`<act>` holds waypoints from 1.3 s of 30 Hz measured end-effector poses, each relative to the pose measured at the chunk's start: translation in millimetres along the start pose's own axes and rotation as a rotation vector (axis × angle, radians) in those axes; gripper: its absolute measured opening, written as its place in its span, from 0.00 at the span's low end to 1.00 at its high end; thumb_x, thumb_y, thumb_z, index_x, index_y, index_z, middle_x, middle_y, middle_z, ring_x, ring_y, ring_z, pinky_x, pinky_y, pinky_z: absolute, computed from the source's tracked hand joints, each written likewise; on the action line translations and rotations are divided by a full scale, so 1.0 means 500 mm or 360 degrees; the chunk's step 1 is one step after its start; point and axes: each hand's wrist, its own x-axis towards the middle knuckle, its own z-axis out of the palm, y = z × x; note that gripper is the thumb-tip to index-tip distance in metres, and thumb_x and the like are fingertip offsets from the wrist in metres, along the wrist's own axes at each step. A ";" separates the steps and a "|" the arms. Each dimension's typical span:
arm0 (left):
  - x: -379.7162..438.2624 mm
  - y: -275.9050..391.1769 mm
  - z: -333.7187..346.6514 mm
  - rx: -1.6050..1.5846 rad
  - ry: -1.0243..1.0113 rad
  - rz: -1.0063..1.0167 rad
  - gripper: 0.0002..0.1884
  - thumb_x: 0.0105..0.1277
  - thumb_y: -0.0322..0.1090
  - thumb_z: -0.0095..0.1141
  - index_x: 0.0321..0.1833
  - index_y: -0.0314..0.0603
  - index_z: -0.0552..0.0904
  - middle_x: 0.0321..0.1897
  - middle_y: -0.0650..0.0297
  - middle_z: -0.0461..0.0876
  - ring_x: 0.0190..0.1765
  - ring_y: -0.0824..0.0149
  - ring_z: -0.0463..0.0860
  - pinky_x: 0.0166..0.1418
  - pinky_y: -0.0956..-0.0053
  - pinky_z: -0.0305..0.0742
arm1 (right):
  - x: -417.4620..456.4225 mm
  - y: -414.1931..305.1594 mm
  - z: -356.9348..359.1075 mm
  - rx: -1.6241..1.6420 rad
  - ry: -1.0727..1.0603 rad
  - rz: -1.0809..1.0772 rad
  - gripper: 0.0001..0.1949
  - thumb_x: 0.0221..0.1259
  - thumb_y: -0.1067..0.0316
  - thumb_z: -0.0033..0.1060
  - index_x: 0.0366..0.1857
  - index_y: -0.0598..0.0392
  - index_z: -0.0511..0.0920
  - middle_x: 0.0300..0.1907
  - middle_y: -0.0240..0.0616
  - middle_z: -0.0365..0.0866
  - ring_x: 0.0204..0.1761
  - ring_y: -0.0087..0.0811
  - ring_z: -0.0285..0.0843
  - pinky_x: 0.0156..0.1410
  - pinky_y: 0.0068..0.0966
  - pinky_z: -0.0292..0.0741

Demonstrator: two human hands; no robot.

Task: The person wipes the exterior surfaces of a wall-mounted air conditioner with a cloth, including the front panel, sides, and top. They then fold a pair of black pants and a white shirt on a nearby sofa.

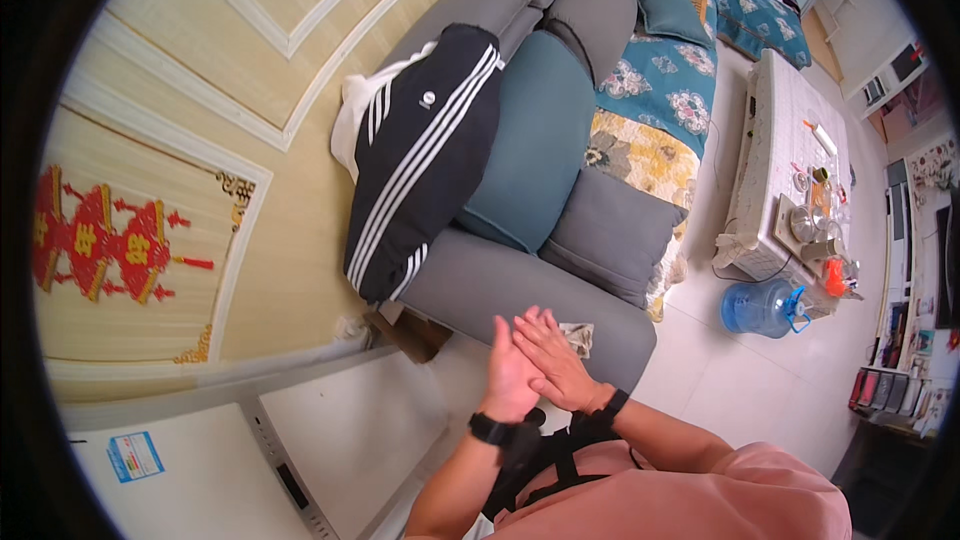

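My left hand [506, 377] and my right hand [561, 369] meet in front of my chest, the right fingers laid against the left palm. I see no object in either; some of the contact between them is hidden. Black bands circle both wrists. Just beyond them, a crumpled patterned cloth [577, 337] lies on the arm of a grey sofa [499, 281]. A black jacket with white stripes [427, 165] is draped over the sofa's near end, beside a teal cushion [536, 142] and a grey pillow [611, 236].
To my left stands a white refrigerator [345, 420], with a cardboard box [412, 330] behind it. A blue water jug [757, 307] rests on the tiled floor at right, by a cloth-covered table [772, 127] bearing a kettle [806, 223]. Red decorations [94, 236] hang on the wall.
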 end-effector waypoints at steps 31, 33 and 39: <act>0.049 0.629 -0.046 0.1209 -0.0242 0.0937 0.25 0.86 0.43 0.46 0.72 0.26 0.76 0.74 0.49 0.76 0.77 0.57 0.74 0.82 0.62 0.64 | 0.366 -0.012 0.280 -0.0352 -0.0268 0.0476 0.29 0.72 0.56 0.63 0.73 0.57 0.73 0.78 0.52 0.67 0.81 0.49 0.62 0.85 0.54 0.57; 0.159 0.705 0.019 0.1619 0.0005 0.1122 0.18 0.83 0.36 0.52 0.65 0.30 0.83 0.63 0.56 0.86 0.62 0.64 0.84 0.69 0.68 0.76 | 0.264 0.023 0.248 -0.0053 0.0296 0.1063 0.18 0.77 0.59 0.56 0.60 0.60 0.82 0.68 0.54 0.79 0.71 0.52 0.74 0.76 0.42 0.72; 0.626 0.806 0.170 0.2770 0.0051 0.1576 0.14 0.71 0.40 0.65 0.47 0.34 0.90 0.39 0.51 0.92 0.42 0.51 0.90 0.51 0.65 0.83 | -0.003 -0.018 0.053 0.0001 0.0626 0.1736 0.17 0.80 0.61 0.55 0.64 0.58 0.78 0.42 0.47 0.92 0.48 0.50 0.90 0.56 0.40 0.81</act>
